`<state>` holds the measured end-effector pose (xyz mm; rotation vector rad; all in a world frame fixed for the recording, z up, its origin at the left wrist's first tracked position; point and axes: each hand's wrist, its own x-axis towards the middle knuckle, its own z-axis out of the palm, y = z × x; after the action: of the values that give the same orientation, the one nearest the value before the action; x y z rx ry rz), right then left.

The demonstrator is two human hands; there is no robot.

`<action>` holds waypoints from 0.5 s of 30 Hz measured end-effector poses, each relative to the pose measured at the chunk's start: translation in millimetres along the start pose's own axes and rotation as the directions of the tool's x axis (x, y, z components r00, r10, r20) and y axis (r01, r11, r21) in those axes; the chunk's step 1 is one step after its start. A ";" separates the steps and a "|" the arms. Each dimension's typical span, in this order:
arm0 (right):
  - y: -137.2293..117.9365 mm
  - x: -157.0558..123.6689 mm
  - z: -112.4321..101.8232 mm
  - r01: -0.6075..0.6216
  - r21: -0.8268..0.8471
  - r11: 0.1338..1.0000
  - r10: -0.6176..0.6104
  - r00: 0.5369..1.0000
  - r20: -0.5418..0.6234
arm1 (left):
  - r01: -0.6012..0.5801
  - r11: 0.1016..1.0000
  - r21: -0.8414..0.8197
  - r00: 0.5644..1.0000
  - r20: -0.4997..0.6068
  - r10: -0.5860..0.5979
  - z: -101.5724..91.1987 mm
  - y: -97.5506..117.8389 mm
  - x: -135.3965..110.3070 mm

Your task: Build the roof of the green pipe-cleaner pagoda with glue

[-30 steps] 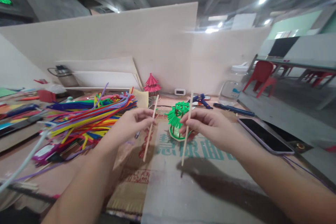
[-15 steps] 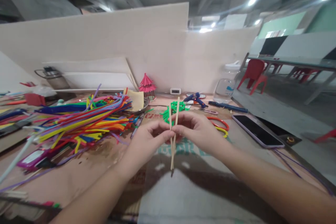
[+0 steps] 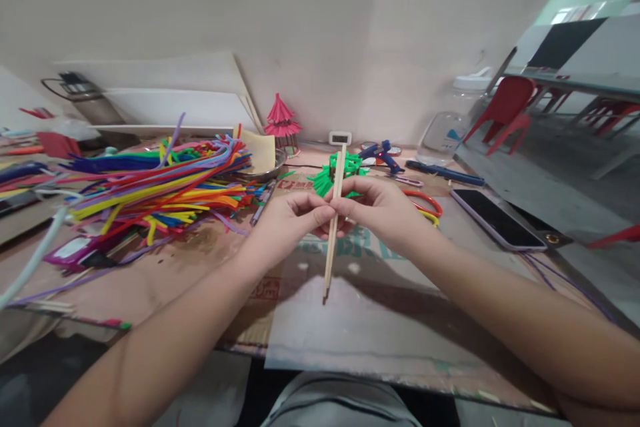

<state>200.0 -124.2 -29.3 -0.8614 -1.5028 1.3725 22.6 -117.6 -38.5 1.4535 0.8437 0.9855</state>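
Two thin wooden sticks (image 3: 332,250) lie side by side, upright and slightly tilted, above the table's middle. My left hand (image 3: 303,213) pinches them from the left between thumb and fingers. From the right, my right hand (image 3: 375,207) also pinches them, its thumb tip meeting the left thumb. The sticks' lower ends are darker and hang over a translucent sheet (image 3: 310,340). Just behind my hands stands a green pipe-cleaner piece (image 3: 325,177), partly hidden by the sticks and fingers.
Left lies a heap of coloured pipe cleaners (image 3: 165,180). At the back stand a pink tiered tree (image 3: 283,117), a small digital clock (image 3: 340,138), a blue glue gun (image 3: 383,157) and a clear jug (image 3: 450,120). A phone (image 3: 497,220) lies right, near orange-handled scissors (image 3: 425,200).
The sticks were crossed in a narrow V at the top; now they lie together, parallel. The camera has tilted down, bringing the table's front edge and my lap into view.
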 end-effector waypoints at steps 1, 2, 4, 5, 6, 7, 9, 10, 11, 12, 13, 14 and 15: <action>-1.5 -0.3 -1.0 0.007 0.002 1.000 -0.007 1.000 -0.003 | 0.011 1.000 -0.003 1.000 0.006 -0.011 0.0 -0.5 0.3; -3.4 -0.4 -2.3 0.019 0.002 1.000 -0.019 1.000 -0.011 | 0.018 1.000 0.000 1.000 0.020 -0.018 -0.2 -0.8 0.3; -7.9 -0.3 -5.8 0.050 0.002 0.999 -0.049 0.998 -0.036 | 0.037 0.999 0.028 0.997 0.063 -0.039 -0.5 -0.5 -0.8; -10.1 -0.1 -7.7 0.065 0.003 0.998 -0.064 0.997 -0.050 | 0.051 0.998 0.043 0.995 0.089 -0.055 -0.6 0.0 -1.7; -11.8 0.3 -9.5 0.079 0.007 0.997 -0.079 0.995 -0.061 | 0.068 0.996 0.053 0.991 0.114 -0.074 -0.6 0.7 -2.8; -13.1 0.8 -11.1 0.092 0.014 0.996 -0.091 0.994 -0.066 | 0.086 0.995 0.058 0.986 0.138 -0.094 -0.5 1.5 -3.9; -13.9 1.7 -13.4 0.113 0.039 0.993 -0.110 0.992 -0.064 | 0.110 0.993 0.052 0.978 0.171 -0.117 0.1 3.0 -5.7; -13.6 2.0 -13.8 0.117 0.050 0.992 -0.114 0.992 -0.060 | 0.112 0.993 0.047 0.976 0.181 -0.118 0.4 3.5 -6.3; -13.1 2.1 -13.9 0.114 0.054 0.992 -0.112 0.992 -0.052 | 0.107 0.993 0.044 0.976 0.185 -0.114 0.8 3.7 -6.7; -12.6 1.9 -13.6 0.105 0.048 0.993 -0.102 0.994 -0.043 | 0.101 0.994 0.043 0.977 0.186 -0.108 1.2 3.8 -6.9; -12.1 1.5 -13.0 0.091 0.033 0.995 -0.090 0.995 -0.032 | 0.096 0.994 0.045 0.977 0.185 -0.102 1.6 3.7 -7.0; -11.8 0.9 -12.3 0.077 0.009 0.997 -0.077 0.997 -0.020 | 0.092 0.995 0.047 0.978 0.183 -0.099 2.1 3.4 -7.0; -11.7 0.1 -11.6 0.068 -0.019 0.997 -0.069 0.998 -0.008 | 0.090 0.995 0.048 0.979 0.179 -0.098 2.6 3.0 -7.0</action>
<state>211.7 -121.5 -17.9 -0.8187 -1.5271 1.3056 22.2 -125.3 -36.4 1.4986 0.7946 0.7565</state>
